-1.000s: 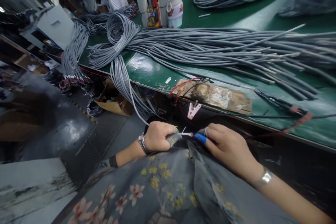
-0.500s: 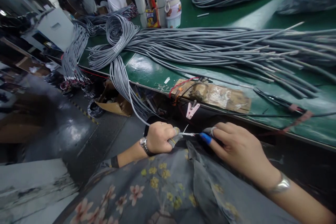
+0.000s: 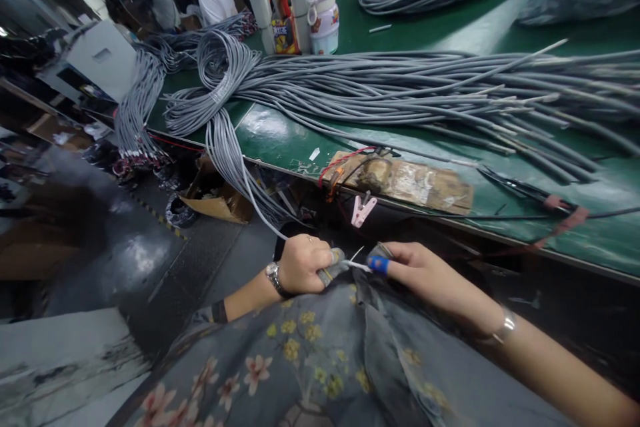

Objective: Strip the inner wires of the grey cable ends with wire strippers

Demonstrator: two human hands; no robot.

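- While the left hand [image 3: 303, 263] is closed firmly around a grey cable [image 3: 273, 228], the white end [image 3: 358, 265] of that cable pokes out past its fingers, above the flowered apron [image 3: 287, 373] and just off the near edge of the bench [image 3: 297, 137].
- From the opposite side, in this same head view, the right hand [image 3: 423, 273] meets the tip; its thumb, wrapped in blue tape [image 3: 379, 264], and a finger are nearly together there. Whether they pinch the wire or merely touch it cannot be told.
- One thin white strand [image 3: 357, 253] sticks up between the hands, apart from the rest.
- For good handling, the left grip should probably sit close behind the white end, so the short piece does not bend or slip.
- Light, straight work with the right fingertips looks best; a sideways tug could snap or fray such fine wire.
- That upright strand seems worth leaving clear of the pinch.
- Grey cables [image 3: 360, 83] lie along the bench, with pliers [image 3: 520, 188] near their ends; a pink clip [image 3: 363, 211] hangs by the edge, beyond the hands.
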